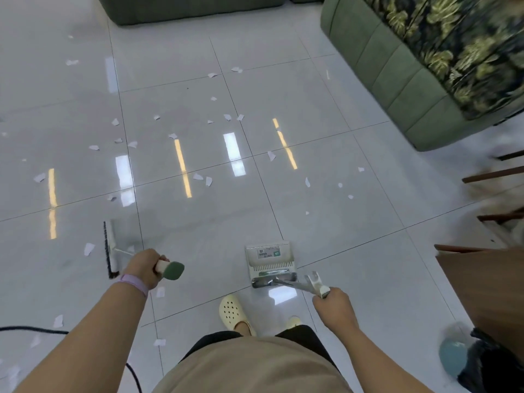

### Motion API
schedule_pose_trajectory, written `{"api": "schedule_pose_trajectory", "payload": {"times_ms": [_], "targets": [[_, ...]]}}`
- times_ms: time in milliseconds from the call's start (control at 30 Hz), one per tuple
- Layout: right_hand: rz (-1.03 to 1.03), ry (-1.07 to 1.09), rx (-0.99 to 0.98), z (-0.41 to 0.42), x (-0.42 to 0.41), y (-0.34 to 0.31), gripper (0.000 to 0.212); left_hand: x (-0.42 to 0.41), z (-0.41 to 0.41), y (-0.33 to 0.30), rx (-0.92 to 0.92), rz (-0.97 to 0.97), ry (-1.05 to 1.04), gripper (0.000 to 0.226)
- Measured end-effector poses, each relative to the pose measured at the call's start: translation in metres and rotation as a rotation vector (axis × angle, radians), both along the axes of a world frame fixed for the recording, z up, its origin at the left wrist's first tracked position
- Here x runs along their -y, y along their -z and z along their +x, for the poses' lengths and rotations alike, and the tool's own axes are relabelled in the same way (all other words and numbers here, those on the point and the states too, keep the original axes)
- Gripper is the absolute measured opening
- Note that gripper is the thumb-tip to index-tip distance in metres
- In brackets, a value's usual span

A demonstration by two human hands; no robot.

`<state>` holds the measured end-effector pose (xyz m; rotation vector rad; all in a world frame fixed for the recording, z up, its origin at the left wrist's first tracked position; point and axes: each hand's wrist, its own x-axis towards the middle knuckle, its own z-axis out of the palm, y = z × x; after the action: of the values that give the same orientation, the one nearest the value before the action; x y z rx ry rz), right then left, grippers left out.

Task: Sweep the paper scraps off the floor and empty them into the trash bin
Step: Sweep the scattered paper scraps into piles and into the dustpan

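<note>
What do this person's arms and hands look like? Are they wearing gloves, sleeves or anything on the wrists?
Both forearms are bare, with no sleeves reaching into view, and neither hand is gloved. The left hand has a pale lilac band round its wrist. The right hand shows nothing on its wrist, and no rings can be made out on either.

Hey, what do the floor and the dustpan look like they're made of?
Floor: looks like glazed ceramic or porcelain tile, since grout lines divide it and ceiling lights mirror in its gloss. Dustpan: probably pale moulded plastic with a comb ridge; its handle looks metallic.
</note>
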<state>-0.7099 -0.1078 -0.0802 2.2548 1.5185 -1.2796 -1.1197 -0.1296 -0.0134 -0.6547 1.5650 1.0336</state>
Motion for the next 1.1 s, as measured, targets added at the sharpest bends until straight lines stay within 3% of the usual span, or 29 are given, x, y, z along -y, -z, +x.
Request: {"api": "schedule_pose_trajectory", "payload": {"times_ms": [67, 100, 167, 367, 467, 533, 633, 733, 833, 967, 1100], "targets": [[0.031, 0.092, -0.022, 0.009, -0.011, -0.006, 0.017, -0.004, 0.014, 0.011, -0.193, -0.034, 0.230, 0.033], [0.049, 0.135, -0.030, 0.015, -0.019, -0.010, 0.018, -0.011, 0.025, 0.014, -0.196, -0.048, 0.259, 0.028], [0.076, 0.202, -0.045, 0.030, -0.038, -0.017, 0.019, -0.029, 0.045, 0.026, -0.099, -0.046, 0.274, 0.020], [0.107, 0.223, -0.056, 0.083, -0.090, -0.025, 0.020, -0.094, 0.132, 0.024, 0.233, 0.044, 0.670, 0.006], [0.104, 0.239, -0.063, 0.124, -0.113, -0.030, 0.023, -0.146, 0.204, 0.019, 0.250, 0.103, 0.809, 0.013], [0.098, 0.236, -0.063, 0.154, -0.127, -0.030, 0.024, -0.182, 0.258, 0.018, 0.372, 0.137, 0.864, 0.013], [0.089, 0.213, -0.065, 0.195, -0.143, -0.030, 0.026, -0.224, 0.331, 0.036, 0.592, 0.150, 0.833, 0.022], [0.111, 0.287, -0.055, 0.232, -0.156, -0.032, 0.028, -0.249, 0.385, 0.056, 0.701, 0.157, 0.766, 0.025], [0.115, 0.417, -0.046, 0.265, -0.165, -0.032, 0.026, -0.263, 0.405, 0.072, 0.827, 0.161, 0.618, 0.009], [0.053, 0.316, -0.019, 0.293, -0.169, -0.025, 0.024, -0.270, 0.389, 0.094, 0.788, 0.136, 0.358, 0.028], [0.004, 0.248, 0.004, 0.298, -0.174, -0.016, 0.021, -0.266, 0.350, 0.098, 0.707, 0.117, 0.295, 0.020]]}}
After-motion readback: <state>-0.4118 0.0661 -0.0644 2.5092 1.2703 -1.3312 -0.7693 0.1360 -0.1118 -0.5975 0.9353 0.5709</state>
